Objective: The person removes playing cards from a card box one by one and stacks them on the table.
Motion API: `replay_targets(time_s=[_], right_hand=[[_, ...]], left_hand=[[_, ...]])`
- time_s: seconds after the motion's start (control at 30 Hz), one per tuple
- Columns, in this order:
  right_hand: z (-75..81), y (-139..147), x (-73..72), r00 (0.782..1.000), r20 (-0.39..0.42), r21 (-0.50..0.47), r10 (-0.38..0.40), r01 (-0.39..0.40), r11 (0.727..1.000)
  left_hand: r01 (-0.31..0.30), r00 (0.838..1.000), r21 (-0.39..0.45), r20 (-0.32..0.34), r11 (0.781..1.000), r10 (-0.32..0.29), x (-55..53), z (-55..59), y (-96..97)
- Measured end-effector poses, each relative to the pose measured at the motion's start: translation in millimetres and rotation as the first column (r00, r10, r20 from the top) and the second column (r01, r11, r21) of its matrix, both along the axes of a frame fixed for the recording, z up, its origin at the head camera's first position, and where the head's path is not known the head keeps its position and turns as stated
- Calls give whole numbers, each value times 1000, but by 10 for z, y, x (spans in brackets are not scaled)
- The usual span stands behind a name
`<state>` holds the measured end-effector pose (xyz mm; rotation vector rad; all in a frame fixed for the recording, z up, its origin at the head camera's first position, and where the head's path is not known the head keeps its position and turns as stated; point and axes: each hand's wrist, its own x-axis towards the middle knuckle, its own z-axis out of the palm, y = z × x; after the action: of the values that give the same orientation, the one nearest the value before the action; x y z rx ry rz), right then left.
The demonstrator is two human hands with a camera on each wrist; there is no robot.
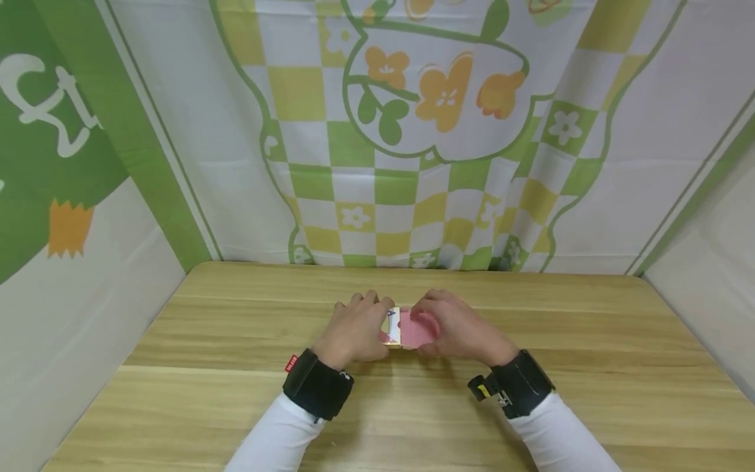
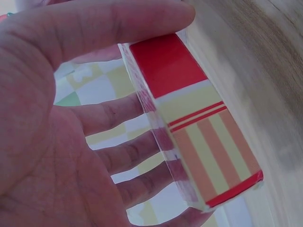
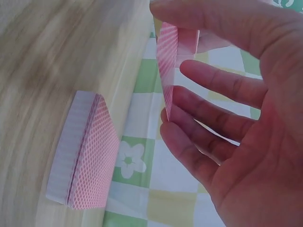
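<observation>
My left hand point(image 1: 354, 331) grips a playing card box point(image 2: 203, 123) by its edges, thumb on one side and fingers on the other. The box side is red, cream and striped in the left wrist view. In the head view a white part of the box point(image 1: 394, 321) shows a letter A. Opposite it, my right hand point(image 1: 463, 328) pinches a thin red-patterned card point(image 3: 166, 66) between thumb and fingertips, close against the box. Whether this is one card or several, I cannot tell. A deck of cards point(image 3: 87, 156) lies on the table beneath the right hand, hidden in the head view.
The wooden table point(image 1: 236, 367) extends around both hands. A green, yellow and white patterned curtain point(image 1: 413, 196) hangs along its back edge. Fabric walls point(image 1: 118, 288) stand at the left and right.
</observation>
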<state>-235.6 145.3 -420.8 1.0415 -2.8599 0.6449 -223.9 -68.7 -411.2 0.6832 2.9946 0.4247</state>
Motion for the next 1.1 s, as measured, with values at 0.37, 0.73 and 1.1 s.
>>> replay_targets(time_s=[0.37, 0.73, 1.1], right_hand=[[-9, 17, -8, 1000, 10, 23, 6, -7, 1000], [-14, 11, -13, 1000, 14, 41, 13, -14, 999], [-8, 17, -2, 1000, 29, 55, -7, 6, 998]], left_hand=[[6, 1000, -14, 15, 1000, -6, -3, -2, 10], [7, 1000, -16, 13, 1000, -7, 8, -14, 25], [13, 1000, -25, 8, 1000, -13, 8, -22, 26]])
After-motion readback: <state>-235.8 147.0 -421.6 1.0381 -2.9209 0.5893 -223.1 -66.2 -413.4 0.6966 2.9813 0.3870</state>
